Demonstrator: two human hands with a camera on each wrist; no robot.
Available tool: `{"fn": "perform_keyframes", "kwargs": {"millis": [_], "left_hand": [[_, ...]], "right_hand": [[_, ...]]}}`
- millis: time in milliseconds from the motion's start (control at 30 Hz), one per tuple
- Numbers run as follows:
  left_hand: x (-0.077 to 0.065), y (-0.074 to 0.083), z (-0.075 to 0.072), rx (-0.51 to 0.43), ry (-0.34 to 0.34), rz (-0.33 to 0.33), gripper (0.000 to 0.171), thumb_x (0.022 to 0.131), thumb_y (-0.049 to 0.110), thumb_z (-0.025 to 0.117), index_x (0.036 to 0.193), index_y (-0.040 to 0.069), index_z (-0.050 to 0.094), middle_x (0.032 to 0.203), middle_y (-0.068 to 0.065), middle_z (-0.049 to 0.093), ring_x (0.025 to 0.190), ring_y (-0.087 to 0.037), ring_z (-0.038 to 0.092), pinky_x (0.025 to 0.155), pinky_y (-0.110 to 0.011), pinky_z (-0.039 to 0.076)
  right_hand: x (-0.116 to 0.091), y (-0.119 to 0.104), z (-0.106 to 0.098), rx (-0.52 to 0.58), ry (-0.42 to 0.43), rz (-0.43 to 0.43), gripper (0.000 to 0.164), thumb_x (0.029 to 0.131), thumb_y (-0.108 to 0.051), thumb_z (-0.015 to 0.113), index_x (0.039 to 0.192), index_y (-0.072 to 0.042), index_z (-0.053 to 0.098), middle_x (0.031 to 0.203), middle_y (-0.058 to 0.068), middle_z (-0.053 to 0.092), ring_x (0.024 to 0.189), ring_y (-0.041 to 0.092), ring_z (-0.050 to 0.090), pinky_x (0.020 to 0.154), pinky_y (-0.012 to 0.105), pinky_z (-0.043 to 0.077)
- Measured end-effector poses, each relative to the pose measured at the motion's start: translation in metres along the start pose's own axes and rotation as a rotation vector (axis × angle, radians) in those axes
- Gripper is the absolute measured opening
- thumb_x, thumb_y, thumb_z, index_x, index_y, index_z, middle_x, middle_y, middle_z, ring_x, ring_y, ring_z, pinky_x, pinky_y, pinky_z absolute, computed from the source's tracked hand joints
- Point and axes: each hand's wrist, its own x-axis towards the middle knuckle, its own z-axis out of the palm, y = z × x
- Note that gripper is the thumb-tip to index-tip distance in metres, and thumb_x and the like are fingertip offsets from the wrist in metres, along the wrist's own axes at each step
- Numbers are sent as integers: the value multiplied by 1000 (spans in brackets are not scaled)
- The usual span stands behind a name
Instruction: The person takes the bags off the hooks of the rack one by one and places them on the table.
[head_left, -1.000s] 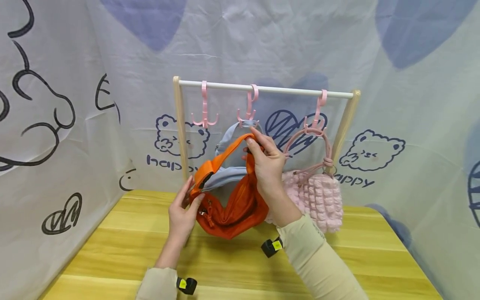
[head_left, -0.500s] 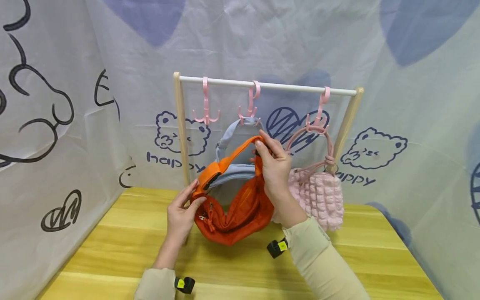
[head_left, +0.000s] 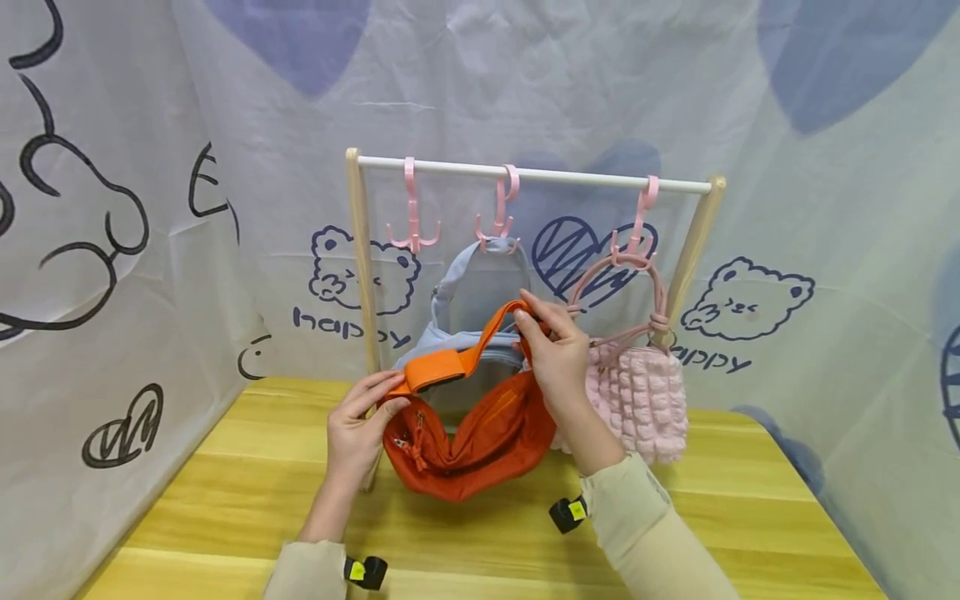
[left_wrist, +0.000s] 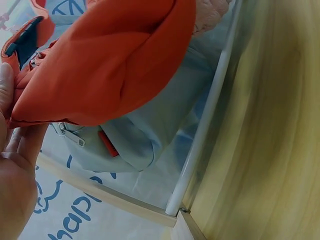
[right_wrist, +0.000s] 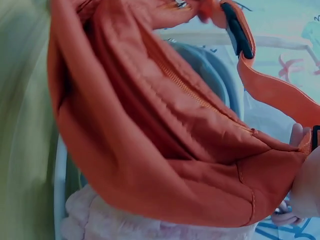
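Note:
An orange-red crossbody bag (head_left: 472, 450) hangs between my two hands, clear of the table in front of the rack. My left hand (head_left: 363, 421) pinches its left end, where the orange strap (head_left: 435, 369) joins the body near a zipper pull. At the bag's right end my right hand (head_left: 555, 350) grips the strap, which arches up to the thumb and fingers. Behind it a light blue bag (head_left: 450, 340) hangs by its strap from the middle pink hook (head_left: 500, 221); the left wrist view shows its lower zipper pocket (left_wrist: 72, 136) under the orange bag.
A wooden rack with a white bar (head_left: 585, 177) stands on the wooden table (head_left: 225, 492). A pink puffy bag (head_left: 641, 400) hangs from the right pink hook (head_left: 637, 225). The left pink hook (head_left: 412, 221) bears no bag. Printed cloth (head_left: 480, 75) surrounds the table.
Between the earlier frames and now, my right hand has moved down and right with the strap. The orange bag has spread wider and sunk slightly, while my left hand has shifted only a little left.

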Motion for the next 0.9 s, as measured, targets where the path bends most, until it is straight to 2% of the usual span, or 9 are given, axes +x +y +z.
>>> {"fn": "perform_keyframes", "kwargs": {"millis": [167, 267, 400, 500, 633, 767, 900], "left_hand": [[0, 3, -3, -30, 48, -32, 26, 85, -17, 73, 110, -13, 75, 119, -22, 71, 113, -16, 68, 94, -22, 56], [2, 4, -5, -48, 77, -18, 24, 85, -18, 73, 108, -17, 73, 117, -20, 72, 111, -15, 69, 94, -22, 56], [5, 6, -7, -91, 110, -2, 23, 84, -20, 72, 106, -20, 71, 116, -14, 73, 111, -15, 70, 93, -21, 56], [6, 8, -9, -117, 131, 8, 22, 84, -20, 72, 105, -21, 71, 115, -11, 73, 110, -15, 70, 92, -21, 57], [8, 11, -11, -140, 158, 8, 20, 85, -17, 74, 104, -21, 71, 116, -10, 73, 109, -15, 71, 90, -22, 58], [11, 15, -13, -149, 189, -3, 20, 86, -14, 75, 105, -20, 71, 118, -12, 72, 108, -16, 72, 89, -22, 58], [13, 19, -13, -148, 211, -16, 18, 86, -14, 75, 104, -19, 72, 118, -10, 72, 107, -15, 73, 89, -22, 58]], "right_hand": [[-4, 7, -7, -111, -49, -46, 31, 97, -4, 74, 127, -8, 76, 113, 6, 70, 74, 12, 64, 65, 22, 60], [-6, 12, -12, -183, -82, -92, 29, 96, -5, 75, 125, -7, 77, 113, 12, 72, 74, 13, 64, 62, 19, 56], [-11, 19, -18, -224, -123, -106, 29, 96, -4, 75, 125, -6, 77, 114, 15, 71, 75, 10, 63, 64, 16, 54], [-15, 23, -23, -248, -154, -122, 29, 96, -4, 74, 125, -4, 76, 115, 16, 71, 79, 9, 62, 66, 14, 52], [-20, 29, -29, -317, -186, -162, 30, 95, -5, 75, 125, -4, 76, 117, 16, 73, 93, 12, 62, 71, 12, 49], [-25, 33, -35, -360, -202, -143, 31, 96, -7, 75, 127, -5, 75, 122, 15, 72, 105, 18, 61, 74, 12, 48], [-31, 38, -40, -366, -227, -80, 33, 97, -7, 74, 129, -7, 74, 128, 13, 70, 110, 17, 61, 75, 12, 50]]}}
